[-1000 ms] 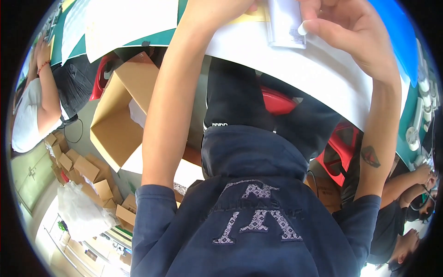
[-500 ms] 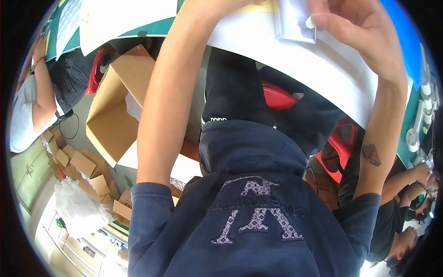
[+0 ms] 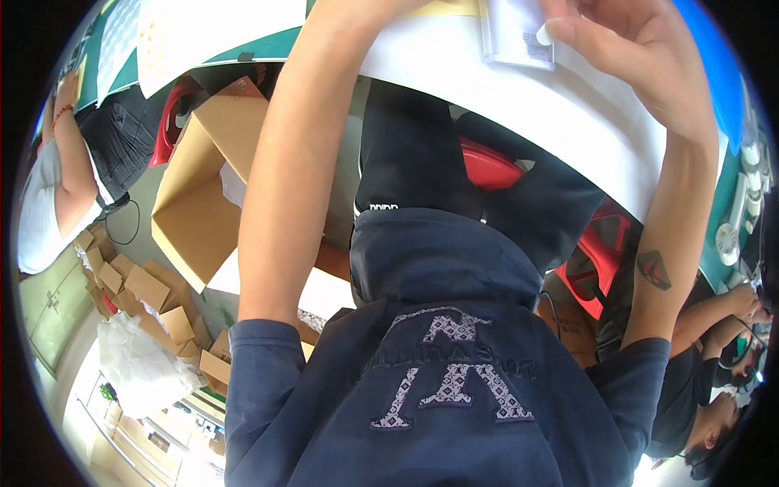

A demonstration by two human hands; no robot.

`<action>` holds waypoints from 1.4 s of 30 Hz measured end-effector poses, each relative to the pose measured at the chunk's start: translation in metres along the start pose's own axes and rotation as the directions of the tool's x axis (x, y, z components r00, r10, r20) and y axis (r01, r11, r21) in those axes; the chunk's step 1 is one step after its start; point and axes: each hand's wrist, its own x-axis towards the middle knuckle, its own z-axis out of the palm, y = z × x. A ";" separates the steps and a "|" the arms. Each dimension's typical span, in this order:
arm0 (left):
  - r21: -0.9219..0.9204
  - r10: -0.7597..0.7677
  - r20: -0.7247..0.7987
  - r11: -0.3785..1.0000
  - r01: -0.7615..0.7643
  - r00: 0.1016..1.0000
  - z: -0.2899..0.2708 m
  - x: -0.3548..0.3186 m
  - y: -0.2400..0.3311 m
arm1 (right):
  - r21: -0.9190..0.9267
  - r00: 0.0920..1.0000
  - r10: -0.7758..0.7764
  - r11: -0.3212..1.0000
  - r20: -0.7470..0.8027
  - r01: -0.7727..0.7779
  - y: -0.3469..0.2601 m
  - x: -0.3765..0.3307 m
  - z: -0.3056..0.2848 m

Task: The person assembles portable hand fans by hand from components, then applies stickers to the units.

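On the white-covered table, a clear, flat plastic packet with small dark print lies below the top edge. My right hand is at its right side, fingers bent. The thumb, which has a whitish tip, overlaps the packet's edge in a pinch. My left hand reaches past the top edge of the picture. Only its wrist side shows; its fingers are out of sight. Between the two hands a strip of something yellow shows at the top, partly cut off.
An open cardboard box stands on the floor to the left. Further left are smaller cartons and a white plastic bag. A red stool is under me. One person works at left, others at right.
The packet and table edge sit slightly higher in the picture. My right hand has hardly moved, and my left forearm has shifted a little left.
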 end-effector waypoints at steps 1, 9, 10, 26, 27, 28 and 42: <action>-0.021 -0.015 0.001 1.000 0.015 1.000 0.000 0.000 0.001 | 0.009 1.000 -0.022 1.000 0.011 0.022 0.001 0.000 0.000; -0.001 0.009 0.005 1.000 -0.009 1.000 -0.001 -0.001 -0.004 | -0.077 0.998 0.067 0.995 0.002 -0.067 -0.011 0.002 0.005; -0.001 0.029 -0.005 1.000 -0.029 1.000 -0.001 -0.001 -0.003 | -0.081 0.998 0.067 0.994 0.001 -0.067 -0.012 0.002 0.005; -0.035 0.035 0.006 0.999 -0.035 0.999 -0.003 0.002 -0.007 | -0.142 0.997 0.071 0.987 -0.003 -0.071 -0.012 0.004 0.006; -0.028 0.000 0.008 1.000 0.000 1.000 -0.002 0.001 -0.006 | -0.145 0.997 0.073 0.987 -0.005 -0.073 -0.012 0.004 0.007; -0.021 -0.034 0.008 0.999 0.034 0.999 -0.002 0.000 0.000 | -0.149 0.997 0.074 0.986 -0.006 -0.074 -0.012 0.004 0.007; -0.092 -0.042 0.025 0.995 0.045 0.999 -0.004 0.000 -0.003 | -0.574 0.995 -0.097 0.814 0.015 0.088 -0.028 -0.004 0.027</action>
